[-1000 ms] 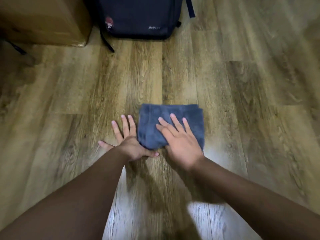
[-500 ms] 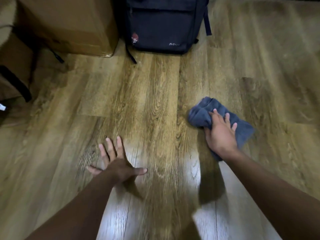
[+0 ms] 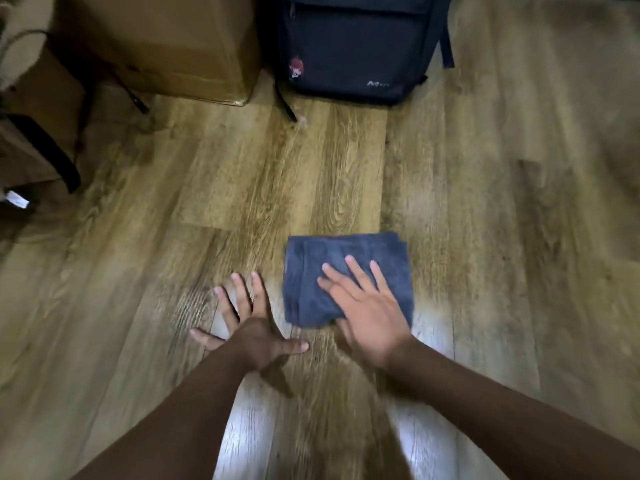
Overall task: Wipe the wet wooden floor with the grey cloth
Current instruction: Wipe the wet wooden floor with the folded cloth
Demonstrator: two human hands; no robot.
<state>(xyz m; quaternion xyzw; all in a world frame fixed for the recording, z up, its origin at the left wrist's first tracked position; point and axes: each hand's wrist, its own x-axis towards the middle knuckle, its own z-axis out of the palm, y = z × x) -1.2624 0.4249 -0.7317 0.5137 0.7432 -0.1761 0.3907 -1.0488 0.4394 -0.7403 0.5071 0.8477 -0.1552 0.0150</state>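
Both hands lie flat with fingers spread: the right hand (image 3: pixel 367 317) presses the folded grey cloth (image 3: pixel 346 271) against the wooden floor (image 3: pixel 485 237), while the left hand (image 3: pixel 249 327) rests on bare boards just beside it. Beyond stand a dark backpack (image 3: pixel 356 46) and cardboard box (image 3: pixel 162 43).

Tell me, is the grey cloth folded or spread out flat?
Folded. The grey cloth forms a compact rectangle with layered edges at its right corner, under the flat right hand.

1. The cloth (image 3: pixel 346 278) is lying on the floor (image 3: pixel 485 237), under the right hand (image 3: pixel 367 313).
2. The left hand (image 3: pixel 252 334) is resting just left of it.
3. A backpack (image 3: pixel 356 46) is standing behind, with a box (image 3: pixel 166 43) to its left.
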